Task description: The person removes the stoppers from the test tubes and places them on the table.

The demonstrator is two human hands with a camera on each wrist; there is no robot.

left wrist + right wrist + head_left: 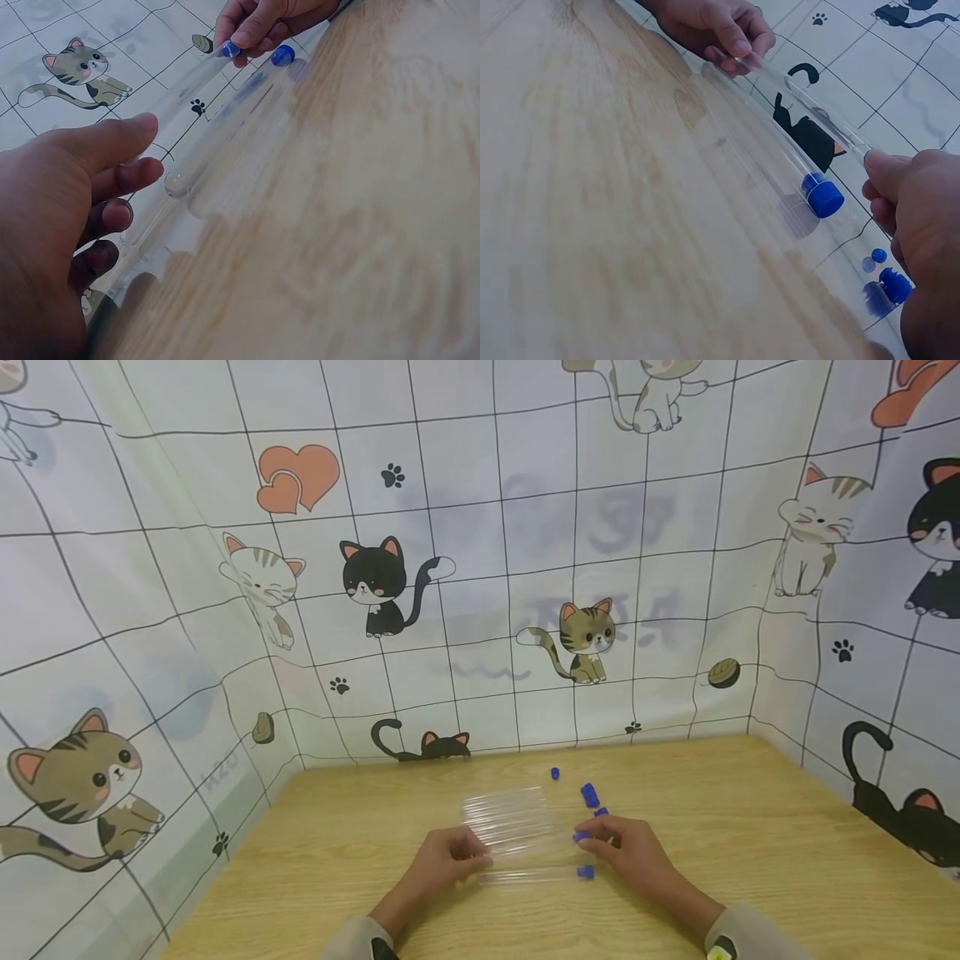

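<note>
My left hand (448, 857) pinches the rounded end of a clear test tube (810, 105) between thumb and fingers. At its other end, my right hand (633, 853) pinches a blue cap (230, 49) at the tube's mouth; how far the cap is seated cannot be told. The tube is held above the table. Nearer the front edge lies a second clear test tube (225, 120), its mouth fitted with a blue cap (823, 196). Beyond my hands, several clear tubes (506, 814) without visible caps lie side by side.
Several loose blue caps (590, 795) are clustered past my right hand, with a single blue cap (555, 773) farther back. The wooden table (352, 827) meets cat-printed cloth walls (480, 635) at the back and both sides.
</note>
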